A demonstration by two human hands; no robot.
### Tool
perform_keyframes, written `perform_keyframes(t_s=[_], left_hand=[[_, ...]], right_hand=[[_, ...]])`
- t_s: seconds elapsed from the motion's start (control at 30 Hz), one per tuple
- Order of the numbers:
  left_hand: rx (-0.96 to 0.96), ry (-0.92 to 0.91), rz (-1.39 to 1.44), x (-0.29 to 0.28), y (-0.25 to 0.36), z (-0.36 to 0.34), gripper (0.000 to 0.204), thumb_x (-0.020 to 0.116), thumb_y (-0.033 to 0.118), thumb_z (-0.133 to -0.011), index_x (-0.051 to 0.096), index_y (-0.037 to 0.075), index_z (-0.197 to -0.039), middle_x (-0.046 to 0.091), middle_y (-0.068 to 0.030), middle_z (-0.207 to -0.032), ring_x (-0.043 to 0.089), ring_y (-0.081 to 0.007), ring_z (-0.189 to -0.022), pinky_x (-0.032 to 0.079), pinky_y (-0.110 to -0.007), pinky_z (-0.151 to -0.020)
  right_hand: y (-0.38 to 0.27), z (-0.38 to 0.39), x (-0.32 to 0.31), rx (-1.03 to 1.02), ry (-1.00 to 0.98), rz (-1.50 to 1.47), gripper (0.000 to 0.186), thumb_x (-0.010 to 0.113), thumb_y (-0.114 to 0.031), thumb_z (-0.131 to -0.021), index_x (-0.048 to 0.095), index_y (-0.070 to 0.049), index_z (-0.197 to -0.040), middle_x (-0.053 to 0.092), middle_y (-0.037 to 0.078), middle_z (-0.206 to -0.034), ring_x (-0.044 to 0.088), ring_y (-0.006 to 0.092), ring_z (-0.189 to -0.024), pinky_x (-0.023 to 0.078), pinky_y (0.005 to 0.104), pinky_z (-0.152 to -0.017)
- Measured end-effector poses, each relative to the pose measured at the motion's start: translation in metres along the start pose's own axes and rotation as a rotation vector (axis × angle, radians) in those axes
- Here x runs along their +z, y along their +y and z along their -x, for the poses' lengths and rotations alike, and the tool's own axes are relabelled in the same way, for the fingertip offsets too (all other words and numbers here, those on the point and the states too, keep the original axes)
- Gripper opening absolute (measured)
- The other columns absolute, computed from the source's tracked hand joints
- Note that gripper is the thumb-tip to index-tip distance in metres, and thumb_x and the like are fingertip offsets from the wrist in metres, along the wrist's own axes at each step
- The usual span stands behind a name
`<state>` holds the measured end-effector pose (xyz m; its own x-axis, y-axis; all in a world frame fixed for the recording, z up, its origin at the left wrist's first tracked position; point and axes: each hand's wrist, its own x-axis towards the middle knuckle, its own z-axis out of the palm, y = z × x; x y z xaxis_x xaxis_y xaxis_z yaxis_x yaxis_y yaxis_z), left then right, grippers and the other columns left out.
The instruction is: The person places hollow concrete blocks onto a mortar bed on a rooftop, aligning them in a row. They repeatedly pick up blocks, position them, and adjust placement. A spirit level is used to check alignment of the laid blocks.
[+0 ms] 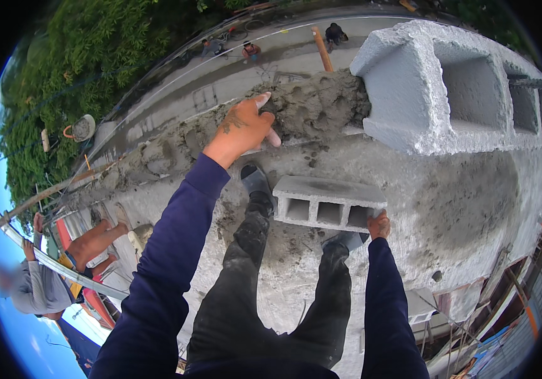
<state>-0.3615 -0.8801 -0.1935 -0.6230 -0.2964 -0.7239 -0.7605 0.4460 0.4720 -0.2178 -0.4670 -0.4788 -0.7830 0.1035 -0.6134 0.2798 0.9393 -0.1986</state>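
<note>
My left hand [243,128] reaches out over a bed of wet grey mortar [309,104]. Its thumb and a finger are spread apart with nothing between them, and grey smears show on the fingertips. My right hand [379,225] grips the right end of a hollow concrete block [328,185], which is by my feet with its three cavities facing me. Whether that block rests on the floor or is slightly raised, I cannot tell. At the mortar's right end, a laid hollow block [397,95] looms large and close.
On the left, a person [46,287] in a grey top is beside a curved pale pipe [49,262]. An orange post [322,49] rises behind the mortar. Several people are on the road below. Wooden pieces and metal sheeting [517,341] lie at lower right.
</note>
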Motion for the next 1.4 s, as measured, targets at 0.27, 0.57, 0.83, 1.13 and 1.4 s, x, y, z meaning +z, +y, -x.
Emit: perform_keyframes(t_s=[0.27,0.57,0.83,1.13,1.4], left_hand=[[0.346,0.219,-0.551,0.003,0.004,-0.01,0.048,0.052,0.014,-0.079,0.046,0.001,-0.125,0.063,-0.0108,-0.06,0.063,-0.0247,-0.064,0.048,-0.034,-0.068],[0.313,0.186,-0.651,0.001,0.013,-0.004,0.047,0.062,0.018,-0.076,0.052,0.002,-0.118,0.063,-0.0209,-0.079,0.062,-0.0329,-0.084,0.048,-0.039,-0.075],[0.377,0.245,-0.831,0.0,0.018,0.001,0.043,0.063,0.023,-0.074,0.058,0.003,-0.111,0.063,-0.0198,-0.079,0.062,-0.0351,-0.083,0.048,-0.042,-0.075],[0.279,0.286,-0.622,-0.007,0.045,0.057,0.056,0.065,0.036,-0.074,0.056,-0.007,-0.109,0.059,-0.012,-0.057,0.06,-0.0223,-0.058,0.048,-0.031,-0.066],[-0.052,-0.131,-0.068,0.126,-0.046,0.069,0.07,0.06,0.051,-0.078,0.052,-0.008,-0.115,0.061,-0.0075,-0.062,0.059,-0.0165,-0.06,0.047,-0.029,-0.067]], right_hand=[[0.003,-0.003,0.004,0.021,-0.01,0.02,0.045,0.067,-0.024,-0.068,0.054,-0.002,-0.105,0.063,0.024,-0.089,0.061,0.0388,-0.088,0.049,0.044,-0.076],[0.004,-0.001,0.003,0.022,-0.008,0.003,0.047,0.067,-0.025,-0.068,0.054,-0.002,-0.106,0.063,0.024,-0.088,0.061,0.0386,-0.086,0.049,0.0442,-0.074],[0.011,-0.001,0.005,-0.019,-0.01,0.008,0.045,0.066,-0.025,-0.068,0.053,-0.003,-0.106,0.064,0.023,-0.086,0.061,0.0387,-0.085,0.049,0.0438,-0.074],[0.013,-0.002,0.001,-0.003,-0.059,-0.022,0.053,0.067,-0.027,-0.069,0.051,0.0,-0.111,0.063,0.024,-0.092,0.06,0.0382,-0.09,0.048,0.044,-0.077],[0.009,0.003,-0.008,-0.021,-0.05,-0.099,0.049,0.067,-0.026,-0.069,0.053,0.0,-0.108,0.063,0.024,-0.088,0.06,0.039,-0.088,0.048,0.0442,-0.077]])
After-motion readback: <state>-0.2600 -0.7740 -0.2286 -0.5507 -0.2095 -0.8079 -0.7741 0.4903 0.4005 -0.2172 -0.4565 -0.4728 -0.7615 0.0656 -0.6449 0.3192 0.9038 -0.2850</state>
